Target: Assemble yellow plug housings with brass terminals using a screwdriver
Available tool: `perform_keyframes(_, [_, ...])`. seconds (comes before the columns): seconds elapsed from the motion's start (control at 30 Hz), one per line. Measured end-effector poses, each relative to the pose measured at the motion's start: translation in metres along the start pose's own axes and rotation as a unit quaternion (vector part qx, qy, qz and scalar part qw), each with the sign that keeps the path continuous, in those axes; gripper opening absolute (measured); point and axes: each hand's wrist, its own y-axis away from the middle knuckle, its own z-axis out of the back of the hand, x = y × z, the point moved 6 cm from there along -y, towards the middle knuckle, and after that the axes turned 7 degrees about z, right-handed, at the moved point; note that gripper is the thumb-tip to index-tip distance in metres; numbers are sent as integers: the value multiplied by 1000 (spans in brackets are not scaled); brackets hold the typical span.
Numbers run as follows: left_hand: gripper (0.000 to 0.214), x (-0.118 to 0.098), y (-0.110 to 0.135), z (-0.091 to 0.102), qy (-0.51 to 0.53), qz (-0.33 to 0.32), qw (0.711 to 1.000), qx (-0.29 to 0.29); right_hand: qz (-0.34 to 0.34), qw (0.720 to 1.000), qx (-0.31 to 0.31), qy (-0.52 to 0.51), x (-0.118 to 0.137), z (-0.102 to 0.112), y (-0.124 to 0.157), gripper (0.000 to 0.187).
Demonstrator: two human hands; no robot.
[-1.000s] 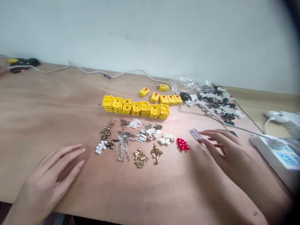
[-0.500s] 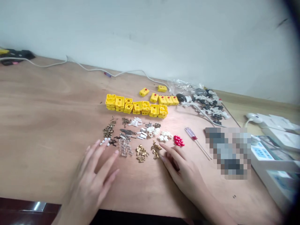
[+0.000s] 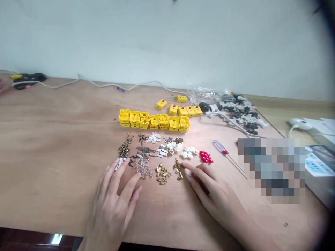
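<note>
My left hand (image 3: 115,198) is open, its fingers spread low over the table. Its fingertips are at a few small white plastic parts (image 3: 119,164) and the small clear plastic pieces (image 3: 143,168). My right hand (image 3: 211,188) has its index finger and thumb apart, with the other fingers curled. The index fingertip is at the right pile of brass clips (image 3: 179,169); I see nothing held. A second brass pile (image 3: 162,173) lies between the hands. Beyond them are brass-coloured bits (image 3: 124,150), metal strips (image 3: 144,151), white fittings (image 3: 174,147) and red buttons (image 3: 206,157).
Stacked yellow housings (image 3: 154,121) form a row behind the parts. Closed yellow blocks with red buttons (image 3: 182,111) stand behind. A screwdriver (image 3: 221,147) lies right, near a blurred-out patch. Black and white parts (image 3: 240,111) and a plastic bag (image 3: 206,94) crowd the back right.
The whole view has shifted, so the table's things appear slightly further right and lower. Both hands keep nearly the same places over the parts.
</note>
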Motion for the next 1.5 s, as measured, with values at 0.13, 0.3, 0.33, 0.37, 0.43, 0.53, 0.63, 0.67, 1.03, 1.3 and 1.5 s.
perform_keyframes(0.13, [24, -1, 1, -1, -4, -9, 1000, 9, -18, 999, -7, -40, -4, -1, 5, 27])
perform_keyframes(0.3, [34, -3, 1, -3, -3, -16, 1000, 17, -38, 997, -11, -67, -7, -1, 7, 21])
perform_keyframes(0.33, [35, -3, 1, -3, -2, -17, 1000, 20, -38, 997, -14, -68, -7, 0, 8, 21])
perform_keyframes(0.37, [35, -3, 1, -3, -2, -18, 1000, 23, -35, 997, -18, -70, -6, 2, 8, 22])
perform_keyframes(0.43, [34, -3, 2, -2, 0, -21, 999, 24, -30, 996, -28, -75, -4, 5, 9, 23])
perform_keyframes(0.53, [27, -4, 3, 2, 5, -26, 1000, 16, -48, 994, -42, -91, -1, 9, 14, 23])
perform_keyframes(0.63, [21, -3, 3, 5, 12, -10, 1000, 1, -97, 985, -45, -137, 1, 7, 22, 17])
perform_keyframes(0.67, [18, -2, 2, 5, 16, 6, 1000, -3, -108, 981, -44, -156, 2, 5, 25, 17])
perform_keyframes(1.03, [41, -4, -10, -17, 3, 112, 990, 81, -127, 958, -53, -251, 5, -17, 31, 23])
perform_keyframes(1.3, [29, -3, -8, -18, 16, 105, 990, 90, -84, 965, -65, -242, 10, -7, 25, 21])
perform_keyframes(1.5, [22, -4, -8, -19, 10, 107, 989, 100, -44, 969, -44, -238, 18, -4, 16, 10])
